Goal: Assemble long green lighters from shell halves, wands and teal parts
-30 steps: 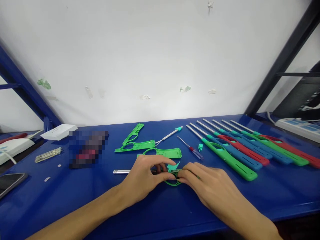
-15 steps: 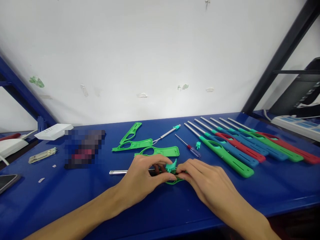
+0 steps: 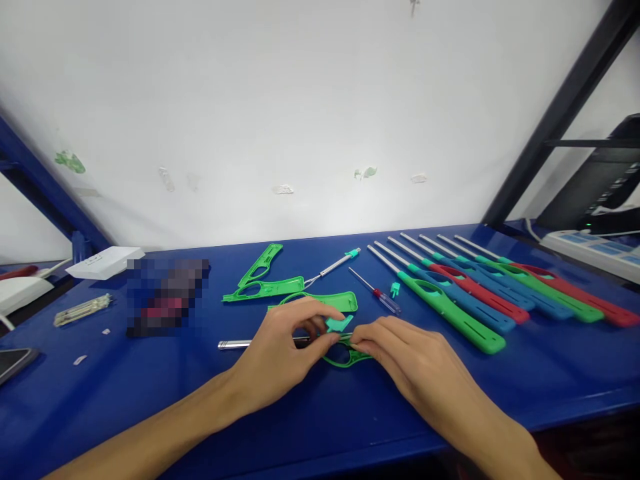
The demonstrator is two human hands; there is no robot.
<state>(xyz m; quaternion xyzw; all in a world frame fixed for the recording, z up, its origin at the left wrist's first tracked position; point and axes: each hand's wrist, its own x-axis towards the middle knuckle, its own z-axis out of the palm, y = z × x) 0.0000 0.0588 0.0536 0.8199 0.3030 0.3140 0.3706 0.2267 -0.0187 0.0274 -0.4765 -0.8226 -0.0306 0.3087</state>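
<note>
My left hand is closed, thumb and fingers pinching a teal lighter trigger just above a green lighter casing half. Part of the casing, with its finger ring, shows between my hands. A metal lighter tube sticks out to the left from under my left hand. My right hand is closed with its fingertips pressed together on the casing's right part, which it mostly hides. Directly behind my hands lies another green casing half.
Further back are more green casing halves, a metal tube with wires, a screwdriver and a small teal piece. Several finished-looking lighters lie in a row at right. A phone rests at far left.
My left fingers and the teal trigger have shifted slightly left and tilted lower toward the casing. More of the casing's ring now shows. My right hand has barely moved.
</note>
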